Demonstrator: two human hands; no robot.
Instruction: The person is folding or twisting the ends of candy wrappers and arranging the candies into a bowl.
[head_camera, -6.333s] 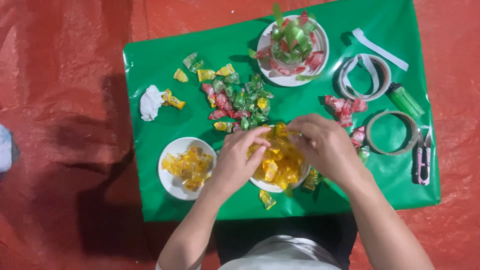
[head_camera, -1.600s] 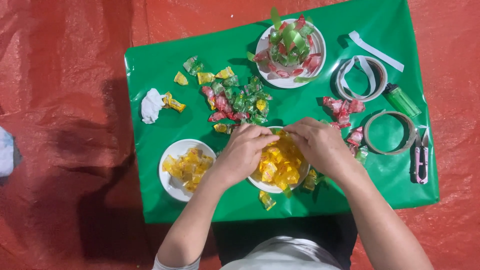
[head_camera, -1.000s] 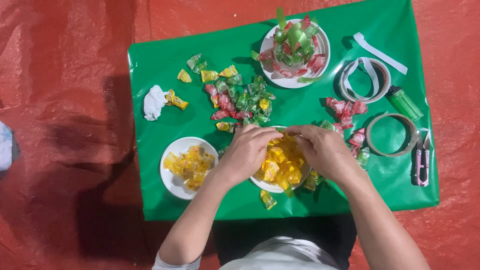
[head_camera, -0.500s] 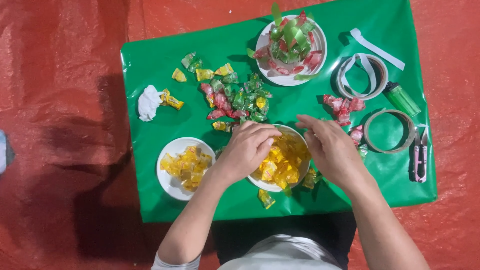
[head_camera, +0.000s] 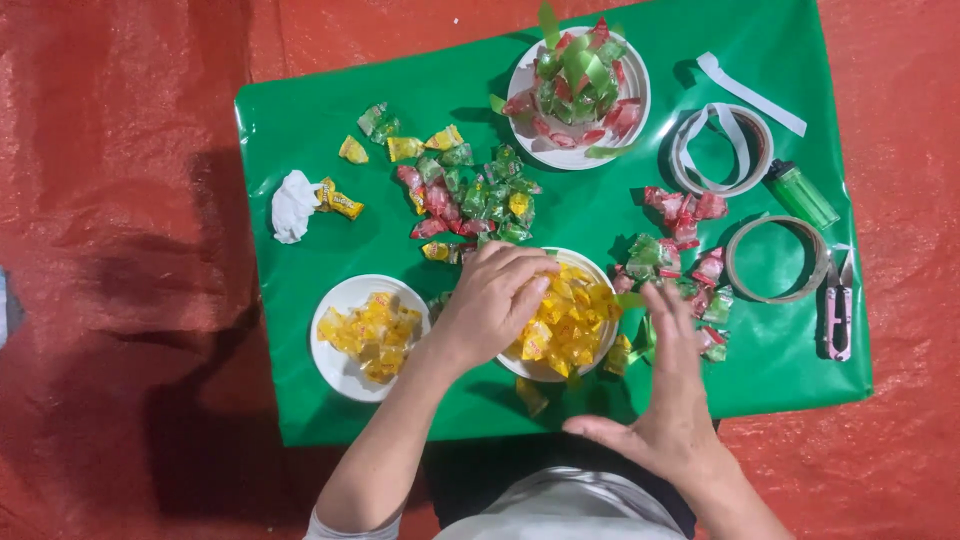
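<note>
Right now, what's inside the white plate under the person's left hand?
The white plate holds a heap of yellow wrapped candies. The left hand covers its left part, so what lies beneath it cannot be seen.

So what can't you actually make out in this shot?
- Head view: the left hand covers the near-left part of the plate of yellow candies; whether its fingertips pinch one is hidden.
- Right hand: seen edge-on, so the palm side is hidden.
- The person's body and elbows are cut off by the bottom edge.
- Candy wrappers and the lighter: print too small to read.
- Candy by the front edge: in the arm's shadow.
</note>
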